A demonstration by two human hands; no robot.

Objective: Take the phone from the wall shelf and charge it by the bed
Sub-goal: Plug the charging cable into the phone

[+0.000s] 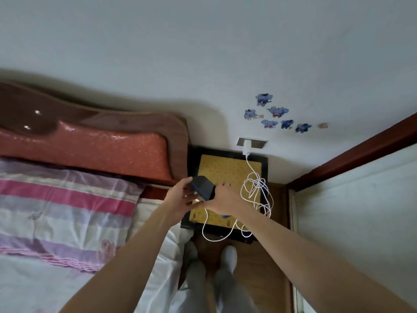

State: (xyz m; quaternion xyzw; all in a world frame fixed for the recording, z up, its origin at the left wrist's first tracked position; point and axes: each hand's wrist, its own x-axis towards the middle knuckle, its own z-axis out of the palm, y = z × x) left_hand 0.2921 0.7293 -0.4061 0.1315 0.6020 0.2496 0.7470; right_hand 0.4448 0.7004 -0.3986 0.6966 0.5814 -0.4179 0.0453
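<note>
A dark blue phone [201,186] is held above the bedside table [225,170], which has a yellow top and black frame. My left hand [180,197] supports the phone from the left and below. My right hand [222,198] grips its right end. A white charging cable [257,188] runs from a white charger plug [246,147] in the wall socket [257,143], loops in a tangle over the table and hangs past its front edge. Its free end passes under my right hand, where it is hidden.
The bed with a striped pink and purple pillow [63,211] and a red padded headboard [90,150] lies to the left. A wardrobe door with a dark wooden frame [352,159] stands to the right. My feet [212,251] stand on the wooden floor before the table.
</note>
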